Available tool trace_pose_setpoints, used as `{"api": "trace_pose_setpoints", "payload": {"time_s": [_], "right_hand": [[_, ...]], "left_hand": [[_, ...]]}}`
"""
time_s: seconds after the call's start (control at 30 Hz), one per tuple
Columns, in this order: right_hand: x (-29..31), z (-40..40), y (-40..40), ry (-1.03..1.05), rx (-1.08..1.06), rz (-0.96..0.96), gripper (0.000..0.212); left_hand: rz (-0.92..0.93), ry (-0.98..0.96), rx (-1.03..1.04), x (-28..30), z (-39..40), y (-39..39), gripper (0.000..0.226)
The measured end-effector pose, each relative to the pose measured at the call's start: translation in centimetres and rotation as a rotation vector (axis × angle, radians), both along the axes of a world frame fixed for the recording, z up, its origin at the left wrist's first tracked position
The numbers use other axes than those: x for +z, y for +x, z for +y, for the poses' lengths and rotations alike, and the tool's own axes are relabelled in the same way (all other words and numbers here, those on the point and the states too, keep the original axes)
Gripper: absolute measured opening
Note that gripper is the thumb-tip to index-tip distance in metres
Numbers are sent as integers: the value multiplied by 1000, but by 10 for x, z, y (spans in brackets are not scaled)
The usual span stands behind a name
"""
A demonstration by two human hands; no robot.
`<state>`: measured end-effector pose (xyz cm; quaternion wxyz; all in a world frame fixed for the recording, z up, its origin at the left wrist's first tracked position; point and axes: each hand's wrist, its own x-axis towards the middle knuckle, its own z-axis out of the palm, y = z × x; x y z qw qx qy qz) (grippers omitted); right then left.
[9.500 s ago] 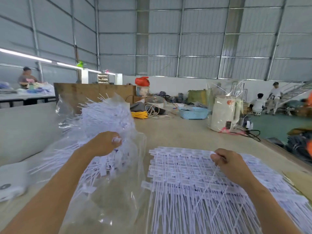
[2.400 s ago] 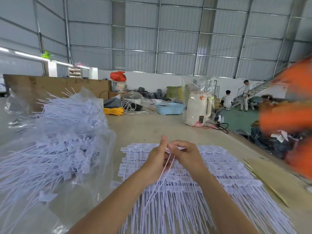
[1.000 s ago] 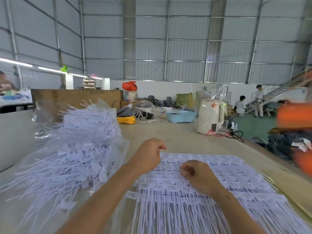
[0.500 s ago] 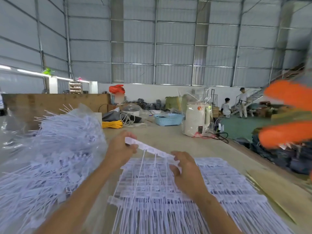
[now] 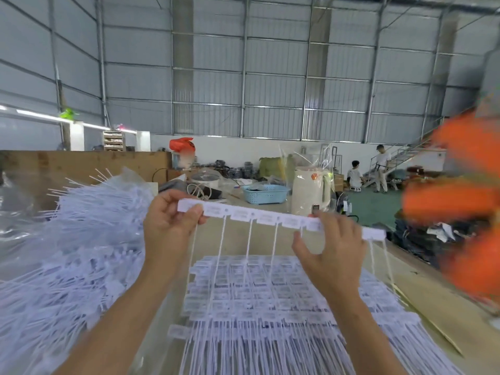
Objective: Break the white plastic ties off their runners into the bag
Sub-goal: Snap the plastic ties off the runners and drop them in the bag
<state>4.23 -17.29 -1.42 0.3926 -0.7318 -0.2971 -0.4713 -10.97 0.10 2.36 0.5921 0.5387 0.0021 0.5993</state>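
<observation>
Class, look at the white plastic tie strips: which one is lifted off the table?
The white plastic tie strip held up between the left hand and right hand; the other strips lie flat in the stack on the table.

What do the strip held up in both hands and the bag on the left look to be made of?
The strip of ties, gripped by the left hand and right hand, looks like matte white moulded plastic: flat tag heads with thin tails hanging straight down. The bag looks like thin clear plastic film: glossy, crinkled, the loose ties inside showing through.
</observation>
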Motion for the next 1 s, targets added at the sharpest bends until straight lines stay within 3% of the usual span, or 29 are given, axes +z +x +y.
{"api": "trace_pose_setpoints", "payload": {"time_s": [0.07,0.17,0.27,0.37,0.43,0.5,0.57,0.67,1.0], "right_hand": [[7,-4,-3,54,-83,-203,42],[9,-4,-11,-93,-101,-263,36],[15,-4,-20,-396,-87,71,32],[7,-9,-7,-914,-136,444,46],[-2,-12,-1,-1091,34,685,64],[-7,-5,-2,-890,370,794,71],[-14,14,-12,-598,605,741,56],[-26,41,-28,-531,612,609,33],[-36,45,-30,-439,775,566,15]], "left_hand": [[22,-256,-91,-11,5,8,27],[164,-555,-279,-28,19,17,15],[316,-658,-423,-44,33,20,20],[499,-510,-293,-62,33,26,27],[573,-390,-213,-72,26,28,24],[586,-294,-265,-75,15,30,20],[557,-221,-320,-75,3,33,21],[534,-98,-335,-72,-12,34,19],[628,148,-73,-78,-24,36,32]]}}
